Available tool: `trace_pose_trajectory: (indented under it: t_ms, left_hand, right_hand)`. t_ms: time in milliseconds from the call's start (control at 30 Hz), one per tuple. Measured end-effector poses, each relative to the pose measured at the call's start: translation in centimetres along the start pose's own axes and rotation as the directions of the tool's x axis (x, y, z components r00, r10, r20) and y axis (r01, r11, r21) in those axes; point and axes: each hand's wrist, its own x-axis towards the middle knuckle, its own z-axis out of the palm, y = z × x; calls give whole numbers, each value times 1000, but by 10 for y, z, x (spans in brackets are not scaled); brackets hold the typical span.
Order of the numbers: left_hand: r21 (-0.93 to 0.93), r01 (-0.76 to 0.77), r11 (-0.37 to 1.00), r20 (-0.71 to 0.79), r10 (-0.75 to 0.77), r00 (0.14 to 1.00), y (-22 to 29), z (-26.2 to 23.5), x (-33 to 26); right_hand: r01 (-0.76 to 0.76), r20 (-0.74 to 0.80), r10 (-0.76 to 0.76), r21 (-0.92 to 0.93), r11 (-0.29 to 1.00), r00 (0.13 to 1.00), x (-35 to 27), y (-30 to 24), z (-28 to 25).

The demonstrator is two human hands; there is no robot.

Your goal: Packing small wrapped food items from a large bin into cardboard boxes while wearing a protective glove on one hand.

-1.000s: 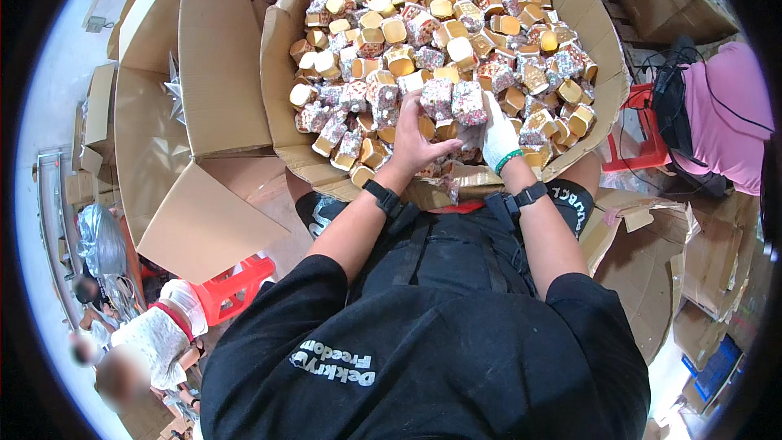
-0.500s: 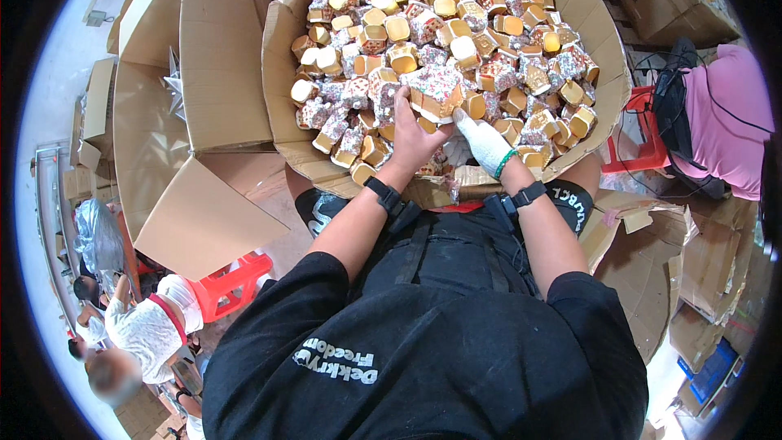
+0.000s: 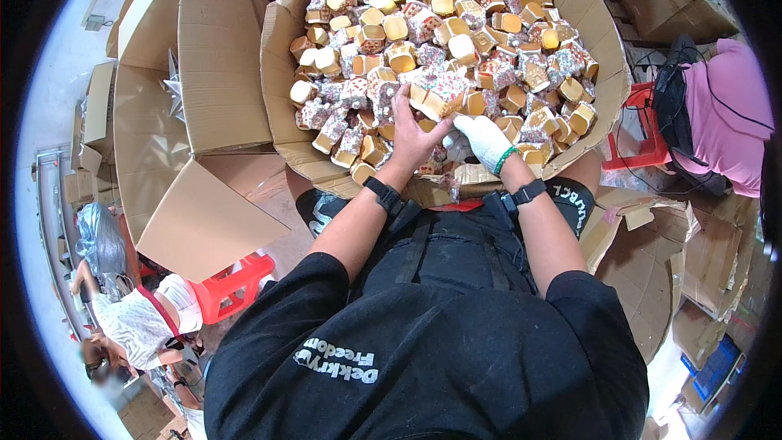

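Head view, and the bare left hand has a house-shaped ornament pinched just above the heap! Gloved right hand, fingers curled narrow beside its lower corner; whether they grip, can't tell. Loosen that left pinch and the piece could tumble, chipping its edges. Beneath: a big carton crammed with similar ornaments. Farther left, an open carton, silver star inside.

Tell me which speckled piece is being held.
The speckled piece in the left hand, between thumb and fingers, close to the gloved right hand; the others visible lie heaped in the cardboard box.
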Motion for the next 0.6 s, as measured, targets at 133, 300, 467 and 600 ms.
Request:
trace_pose_trajectory:
  t_ms: [133, 300, 467, 600]
  left_hand:
    - [227, -167, 959, 18, 167, 986, 5, -3, 5]
    - [345, -315, 884, 152, 278, 948, 25, -2, 6]
    - [470, -362, 805, 239, 278, 930, 39, 0, 5]
    - [409, -404, 818, 334, 277, 901, 32, 1, 4]
  right_hand:
    - [229, -236, -160, 299, 926, 958, 16, 11, -15]
    - [575, -416, -501, 64, 816, 759, 18, 3, -18]
    - [508, -490, -419, 56, 860, 765, 9, -6, -19]
    - [320, -512, -554, -475, 819, 657, 7, -9, -6]
